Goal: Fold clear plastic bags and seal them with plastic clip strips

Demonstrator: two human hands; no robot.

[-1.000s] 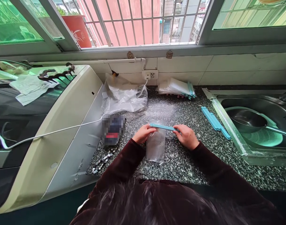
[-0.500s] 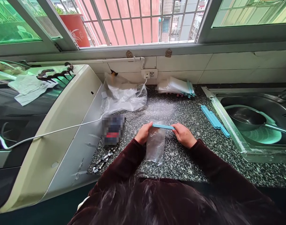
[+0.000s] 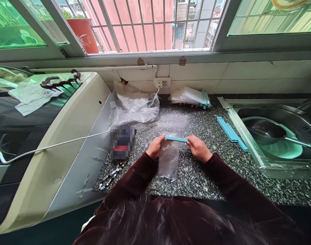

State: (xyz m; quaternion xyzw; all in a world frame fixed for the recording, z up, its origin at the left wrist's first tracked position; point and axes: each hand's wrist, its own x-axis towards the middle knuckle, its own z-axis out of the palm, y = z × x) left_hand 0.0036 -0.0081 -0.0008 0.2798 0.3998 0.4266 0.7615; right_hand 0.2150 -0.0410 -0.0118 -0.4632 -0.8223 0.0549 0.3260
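A small clear plastic bag (image 3: 168, 160) lies on the speckled granite counter (image 3: 208, 170) in front of me. A teal sealing strip (image 3: 176, 139) sits across the bag's top. My left hand (image 3: 155, 147) pinches the strip's left end together with the bag's top edge. My right hand (image 3: 198, 148) pinches the strip's right end. Both hands are closed in dark red sleeves.
Several spare teal strips (image 3: 230, 132) lie right of my hands beside the steel sink (image 3: 272, 112), which holds a metal bowl (image 3: 266, 131) in a green colander. A stack of finished bags (image 3: 191, 97) and a crumpled plastic bag (image 3: 135, 107) lie at the back. A white appliance (image 3: 55, 143) stands left.
Both hands have drawn slightly closer together along the strip. The bag and strip stay in almost the same place.
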